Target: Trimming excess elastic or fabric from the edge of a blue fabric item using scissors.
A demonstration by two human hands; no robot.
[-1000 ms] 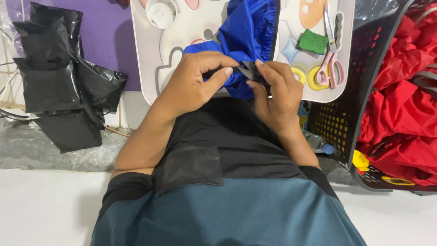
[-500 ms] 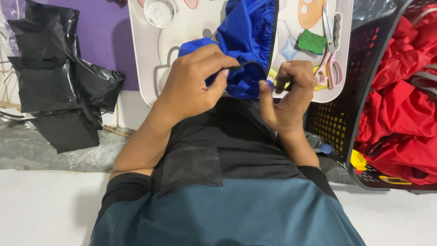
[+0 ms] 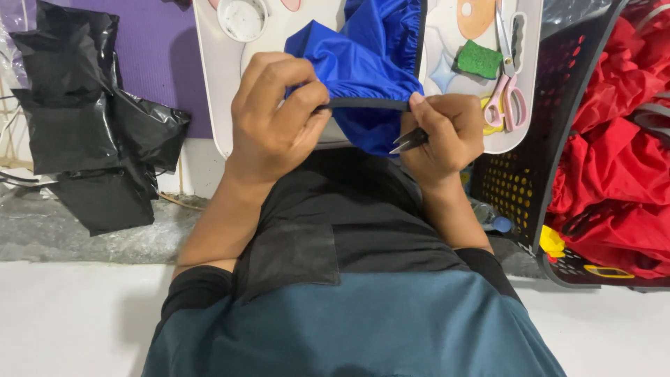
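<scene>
A shiny blue garment (image 3: 377, 63) hangs down over a white tray (image 3: 213, 84) in front of me. Its lower hem is a black elastic band (image 3: 366, 105), stretched level between my two hands. My left hand (image 3: 276, 115) pinches the band's left end with thumb and fingers closed. My right hand (image 3: 447, 129) grips the band's right end between thumb and forefinger and also holds small metal thread snips (image 3: 410, 141), their blades pointing left just under the band.
On the tray lie pink-handled scissors (image 3: 506, 91), a green sponge (image 3: 480, 59) and a round white lid (image 3: 241, 17). A black perforated basket (image 3: 551, 132) of red fabric (image 3: 614, 146) stands at the right. Black plastic bags (image 3: 91, 132) hang at the left against a purple wall.
My hands have moved apart, pulling the black elastic band taut and level. The snips now show under my right thumb, and the blue cloth has spread wider between my hands.
</scene>
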